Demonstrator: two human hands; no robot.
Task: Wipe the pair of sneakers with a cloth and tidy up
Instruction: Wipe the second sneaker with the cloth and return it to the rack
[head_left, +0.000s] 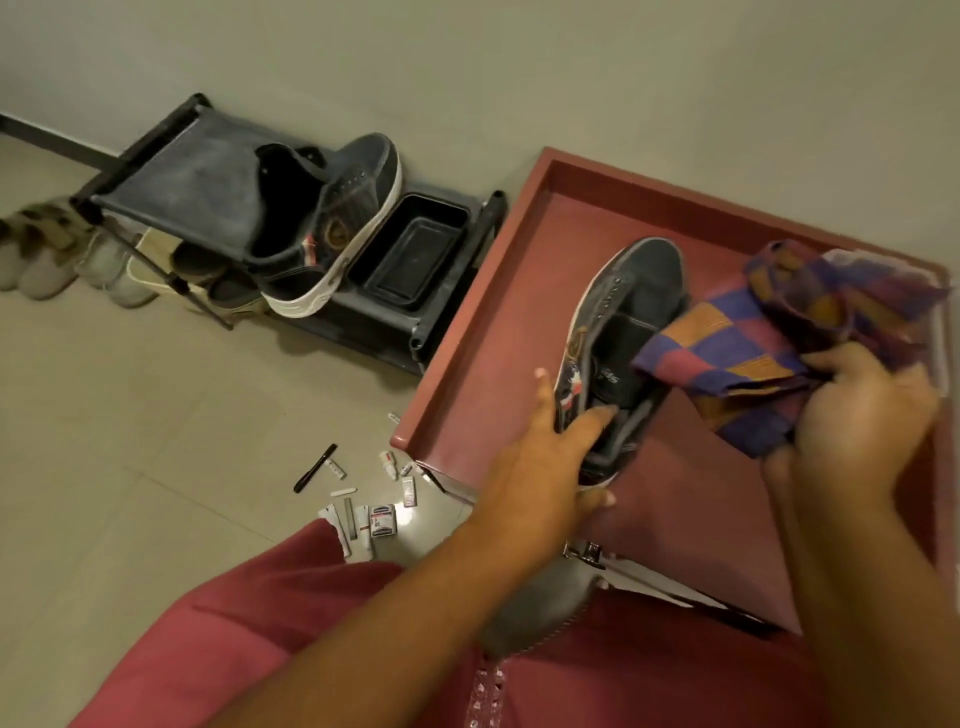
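Step in hand: wiping of the second sneaker, I judge; its mate looks set aside already, so I reckon the job is about half done.
Sneaker being worked (631, 332): dark high-top with a white sole edge, right of centre in the frame, toe pointing up-frame, lying on the red worktop (483, 312) with its opening facing me.
Left hand (540, 467): comes in from lower centre, fingers wrapped round the heel end, one fingertip hooked inside the collar and the thumb under the sole. Grip is pinching the shoe's heel.
Right hand (857, 415): at the right edge, fingers curled round a bunch of the checked cloth (753, 348). Grip is closed on the fabric; a folded corner of it lies over the shoe's opening, touching the tongue.
Other sneaker (332, 228): upper left of centre, tipped on its side atop the black shoe rack (182, 176), beside a black plastic tray (410, 254).
Next move calls for: I would keep the left grip firm so the shoe cannot roll, then drag the cloth along the upper and sole edge, turning the shoe to reach its far side.
Floor clutter: a black pen (315, 467) and small packets (382, 519) lie at lower centre-left; light slippers (41, 260) stand at the far left.
Tidy-up: not yet begun, as I judge.
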